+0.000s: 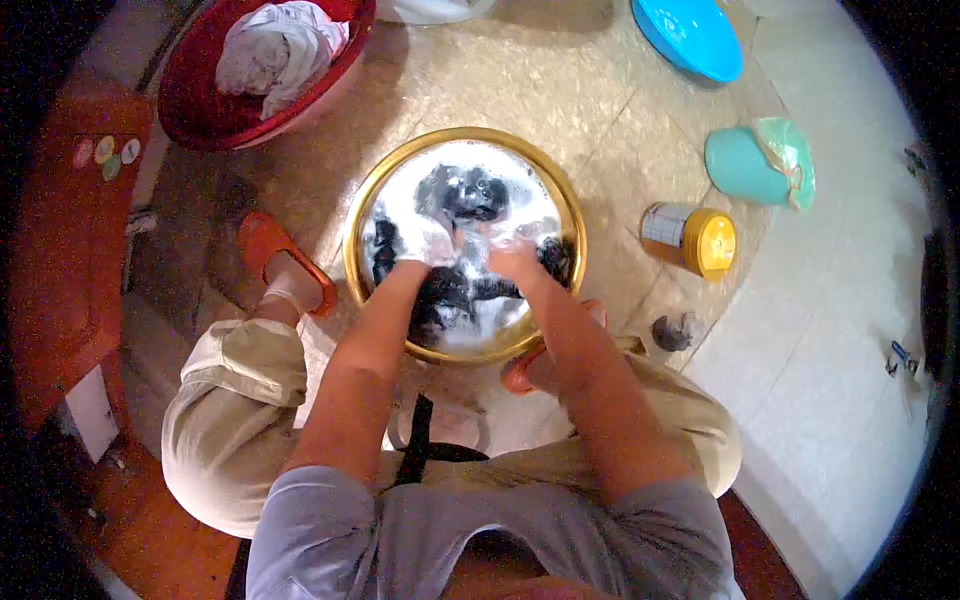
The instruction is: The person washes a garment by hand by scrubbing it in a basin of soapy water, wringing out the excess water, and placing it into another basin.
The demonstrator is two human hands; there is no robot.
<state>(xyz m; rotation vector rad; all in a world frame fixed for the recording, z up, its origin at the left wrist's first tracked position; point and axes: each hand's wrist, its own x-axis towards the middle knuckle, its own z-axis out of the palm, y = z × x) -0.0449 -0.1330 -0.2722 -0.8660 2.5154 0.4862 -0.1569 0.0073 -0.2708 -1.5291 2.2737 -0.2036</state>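
Between my feet is a round basin (577, 235) with a gold rim, filled with white suds and dark wet cloth (445, 290). My left hand (436, 246) reaches into its middle, coated in foam and touching the dark cloth. Beside it, slightly to the right, my right hand (512, 256) is also down in the suds against the cloth. Foam hides most of the fingers of both hands, so their grip does not show. More dark cloth bulges out of the foam beyond the hands.
A red tub (185, 110) with white cloth (282, 55) stands at upper left. On the right are a blue basin (690, 35), a teal bin (742, 165), a yellow-lidded container (690, 240) and a small dark object (675, 332). Orange slippers (262, 240) are on my feet.
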